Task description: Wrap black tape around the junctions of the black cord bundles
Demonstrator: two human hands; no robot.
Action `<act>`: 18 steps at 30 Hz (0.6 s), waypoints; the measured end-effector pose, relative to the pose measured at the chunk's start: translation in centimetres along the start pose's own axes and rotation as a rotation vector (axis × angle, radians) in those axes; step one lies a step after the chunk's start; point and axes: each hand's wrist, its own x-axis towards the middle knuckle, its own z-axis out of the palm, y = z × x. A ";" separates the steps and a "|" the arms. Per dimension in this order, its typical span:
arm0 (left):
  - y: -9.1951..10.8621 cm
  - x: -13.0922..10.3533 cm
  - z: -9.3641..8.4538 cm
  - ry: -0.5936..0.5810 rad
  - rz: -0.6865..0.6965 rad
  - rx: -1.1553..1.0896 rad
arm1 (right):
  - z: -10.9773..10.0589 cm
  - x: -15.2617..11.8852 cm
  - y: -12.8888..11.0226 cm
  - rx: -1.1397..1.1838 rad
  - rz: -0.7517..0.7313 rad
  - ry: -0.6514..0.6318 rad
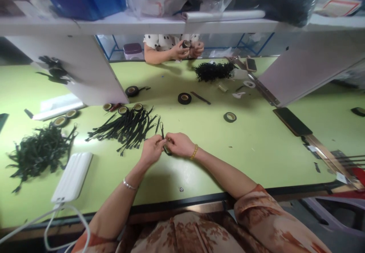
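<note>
My left hand (pixel 151 148) and my right hand (pixel 181 145) meet over the green table, fingertips pinched on a short black cable (pixel 162 129). Its thin looped end sticks up beyond my fingers, and a dark end shows below them. The part between my fingertips is hidden. Just left of my hands lies a fanned bundle of similar black cables (pixel 132 125). A looser heap of dark strips (pixel 42 150) sits farther left. A roll of black tape (pixel 184 98) lies ahead of my hands, with another tape roll (pixel 230 117) to the right.
A white power bank (pixel 72 177) with a white cord lies at the front left. Across the table a co-worker's hands (pixel 185 50) hold a tape roll near a black pile (pixel 213 71). Upright panels (pixel 82 68) support a loaded shelf (pixel 137 26). A phone (pixel 292 121) lies right.
</note>
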 end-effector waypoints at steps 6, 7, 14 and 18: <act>-0.3 -0.3 0.7 0.225 0.251 0.286 | -0.1 0.0 -0.4 -0.017 0.001 0.005; -0.3 -0.3 0.7 0.239 0.267 0.303 | -0.1 0.0 -0.4 -0.007 -0.003 0.010; -0.5 -0.4 0.7 0.299 0.331 0.349 | 0.3 -0.1 -0.5 0.014 -0.002 0.047; -0.6 -0.4 0.8 0.345 0.417 0.390 | 0.9 -0.2 -0.5 0.071 -0.004 0.097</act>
